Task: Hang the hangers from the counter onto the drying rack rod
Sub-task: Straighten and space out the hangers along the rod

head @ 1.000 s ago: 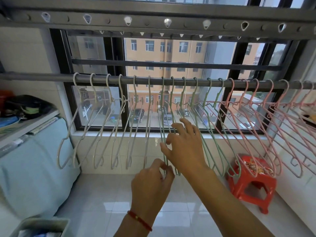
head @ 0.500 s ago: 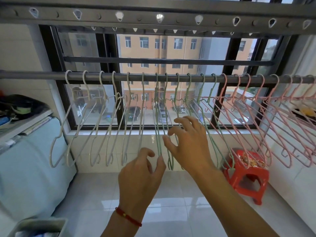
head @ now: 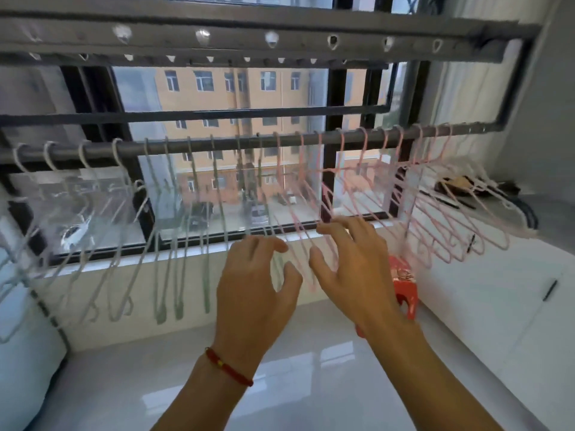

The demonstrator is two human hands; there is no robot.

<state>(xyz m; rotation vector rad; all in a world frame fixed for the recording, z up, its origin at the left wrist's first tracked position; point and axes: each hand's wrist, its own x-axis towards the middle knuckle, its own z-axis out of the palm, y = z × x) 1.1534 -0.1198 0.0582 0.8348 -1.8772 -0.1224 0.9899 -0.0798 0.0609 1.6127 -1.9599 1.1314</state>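
A dark drying rack rod (head: 224, 144) crosses the window with several hangers hooked on it. White hangers (head: 118, 275) hang at the left, green hangers (head: 174, 275) in the middle, pink hangers (head: 435, 231) at the right. My left hand (head: 255, 287), with a red bracelet on its wrist, is among the last green hangers, its fingers loosely bent and its thumb apart. My right hand (head: 354, 269) is spread against the first pink hangers, and one pink wire passes between thumb and fingers. Neither hand plainly grips a hanger; the picture is blurred.
A white counter (head: 497, 275) runs along the right wall, with dark items at its far end. A red plastic stool (head: 404, 293) stands on the glossy tiled floor behind my right hand. An upper rack bar (head: 280, 38) with holes hangs overhead. Pale blue fabric (head: 21, 353) is at the left.
My view and both hands have shifted right along the rod, from the green hangers to where green meets pink. My left hand's pinch has loosened and the hangers are swinging.
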